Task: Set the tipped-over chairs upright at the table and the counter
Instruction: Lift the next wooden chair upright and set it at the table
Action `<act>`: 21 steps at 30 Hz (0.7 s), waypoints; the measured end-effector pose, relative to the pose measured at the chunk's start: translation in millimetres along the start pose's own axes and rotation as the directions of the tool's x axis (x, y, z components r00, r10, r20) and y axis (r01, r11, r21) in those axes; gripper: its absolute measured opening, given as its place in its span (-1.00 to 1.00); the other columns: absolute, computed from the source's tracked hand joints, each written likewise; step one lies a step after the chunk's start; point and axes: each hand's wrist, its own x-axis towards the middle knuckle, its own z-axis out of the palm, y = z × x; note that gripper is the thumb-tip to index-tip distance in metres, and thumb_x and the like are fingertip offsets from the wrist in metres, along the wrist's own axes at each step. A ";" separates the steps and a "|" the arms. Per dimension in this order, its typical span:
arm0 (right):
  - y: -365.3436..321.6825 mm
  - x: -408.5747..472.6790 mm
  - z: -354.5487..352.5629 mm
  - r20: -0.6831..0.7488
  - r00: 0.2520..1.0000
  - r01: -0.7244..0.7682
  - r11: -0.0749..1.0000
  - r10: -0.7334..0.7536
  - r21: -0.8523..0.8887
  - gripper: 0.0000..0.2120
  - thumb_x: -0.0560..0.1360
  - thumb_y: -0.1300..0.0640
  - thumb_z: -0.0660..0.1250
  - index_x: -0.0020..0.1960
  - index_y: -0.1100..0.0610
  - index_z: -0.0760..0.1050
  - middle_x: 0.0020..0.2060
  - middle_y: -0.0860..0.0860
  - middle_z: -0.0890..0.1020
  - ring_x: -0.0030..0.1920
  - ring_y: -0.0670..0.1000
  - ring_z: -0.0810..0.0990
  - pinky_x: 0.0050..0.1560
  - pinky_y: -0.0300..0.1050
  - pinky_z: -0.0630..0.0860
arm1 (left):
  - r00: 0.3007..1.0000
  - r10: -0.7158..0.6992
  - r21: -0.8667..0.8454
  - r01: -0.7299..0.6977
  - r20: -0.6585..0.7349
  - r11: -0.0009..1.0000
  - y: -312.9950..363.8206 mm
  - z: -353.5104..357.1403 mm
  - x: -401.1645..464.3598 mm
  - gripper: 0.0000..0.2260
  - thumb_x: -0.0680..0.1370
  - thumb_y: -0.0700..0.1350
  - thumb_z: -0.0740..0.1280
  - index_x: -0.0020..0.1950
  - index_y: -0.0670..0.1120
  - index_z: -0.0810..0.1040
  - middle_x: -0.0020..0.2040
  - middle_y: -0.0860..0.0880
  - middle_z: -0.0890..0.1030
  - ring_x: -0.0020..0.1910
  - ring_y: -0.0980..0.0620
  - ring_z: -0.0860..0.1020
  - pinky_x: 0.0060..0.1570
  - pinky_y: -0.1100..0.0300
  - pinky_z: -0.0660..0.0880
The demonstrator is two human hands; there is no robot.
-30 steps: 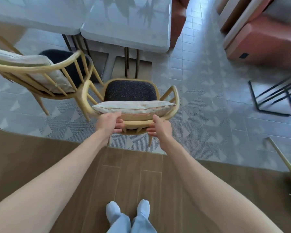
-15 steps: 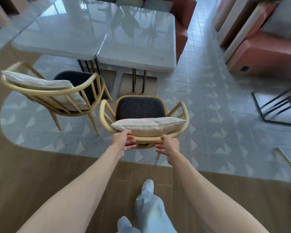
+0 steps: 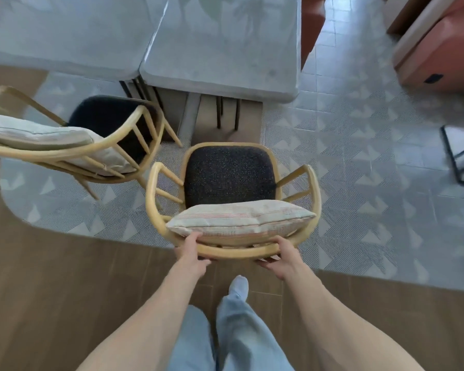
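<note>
A light wooden armchair (image 3: pixel 315 194) with a dark speckled seat and a striped back cushion (image 3: pixel 241 219) stands upright just in front of me, facing the grey table (image 3: pixel 220 57). My left hand (image 3: pixel 190 253) grips the curved back rail at its left. My right hand (image 3: pixel 285 257) grips the same rail at its right. A second matching chair (image 3: pixel 73 153) stands upright to the left, also facing the table.
A terracotta sofa (image 3: pixel 445 52) sits at the far right. A black metal frame (image 3: pixel 458 162) lies on the patterned tiles at the right edge. Wood flooring runs under my legs and sock (image 3: pixel 239 285). An orange bench (image 3: pixel 312 20) stands behind the table.
I have stepped forward and the held chair has slid closer to the table. Both hands keep their hold on the back rail.
</note>
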 end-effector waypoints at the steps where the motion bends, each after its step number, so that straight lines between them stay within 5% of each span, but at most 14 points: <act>1: 2.3 5.4 1.9 -0.010 1.000 -0.005 1.000 0.006 0.031 -0.37 0.51 0.40 0.34 0.49 0.12 0.19 0.18 0.30 0.52 -0.04 0.31 0.61 -0.21 0.38 0.61 | 1.000 -0.014 -0.022 0.014 -0.001 1.000 -0.1 2.3 3.2 -0.44 0.52 -0.21 0.42 0.48 -0.08 0.32 0.40 -0.19 0.44 0.38 -0.28 0.42 0.40 -0.35 0.29; 5: 9.9 22.0 16.5 -0.002 1.000 -0.029 0.991 0.030 0.133 -0.39 0.54 0.47 0.23 0.49 0.07 0.20 0.34 0.26 0.51 0.09 0.35 0.61 0.20 0.55 0.41 | 0.997 -0.060 -0.070 0.064 0.057 0.995 10.7 2.4 15.2 -0.57 0.55 -0.31 0.39 0.40 -0.13 0.42 0.35 -0.24 0.52 0.32 -0.29 0.48 0.22 -0.33 0.42; 10: 11.1 22.2 53.0 0.037 0.999 -0.019 0.971 0.011 0.240 -0.36 0.52 0.53 0.19 0.53 0.13 0.23 0.38 0.25 0.51 -0.05 0.22 0.59 0.01 0.41 0.49 | 0.997 0.064 -0.028 -0.063 0.040 0.998 49.4 -5.0 32.1 -0.37 0.55 -0.37 0.39 0.55 -0.11 0.23 0.44 -0.23 0.43 0.36 -0.32 0.44 0.13 -0.46 0.42; 14: -0.7 20.3 97.7 0.057 0.998 -0.027 0.955 0.011 0.295 -0.31 0.51 0.55 0.18 0.51 0.04 0.18 0.37 0.23 0.50 0.27 0.31 0.56 0.26 0.55 0.35 | 0.994 0.096 0.010 -0.097 0.050 0.995 98.2 6.4 43.3 -0.41 0.56 -0.33 0.39 0.53 -0.12 0.25 0.43 -0.25 0.43 0.29 -0.34 0.48 0.04 -0.49 0.46; 18: -13.8 21.8 135.9 0.074 0.997 0.002 0.946 -0.028 0.324 -0.26 0.50 0.57 0.16 0.50 -0.02 0.13 0.37 0.21 0.49 0.01 0.26 0.60 0.21 0.59 0.33 | 0.989 0.116 0.027 -0.119 0.097 0.993 138.1 17.0 54.8 -0.45 0.58 -0.35 0.35 0.52 -0.09 0.27 0.39 -0.28 0.46 0.01 -0.30 0.56 -0.37 -0.36 0.54; 21: -18.4 27.1 158.9 0.064 0.998 0.003 0.935 -0.027 0.354 -0.23 0.48 0.58 0.16 0.51 -0.02 0.13 0.38 0.21 0.48 0.13 0.27 0.58 0.22 0.59 0.32 | 0.984 0.110 0.031 -0.116 0.140 0.993 166.4 21.3 62.1 -0.38 0.57 -0.34 0.37 0.55 -0.02 0.23 0.35 -0.27 0.49 0.03 -0.32 0.57 -0.36 -0.40 0.57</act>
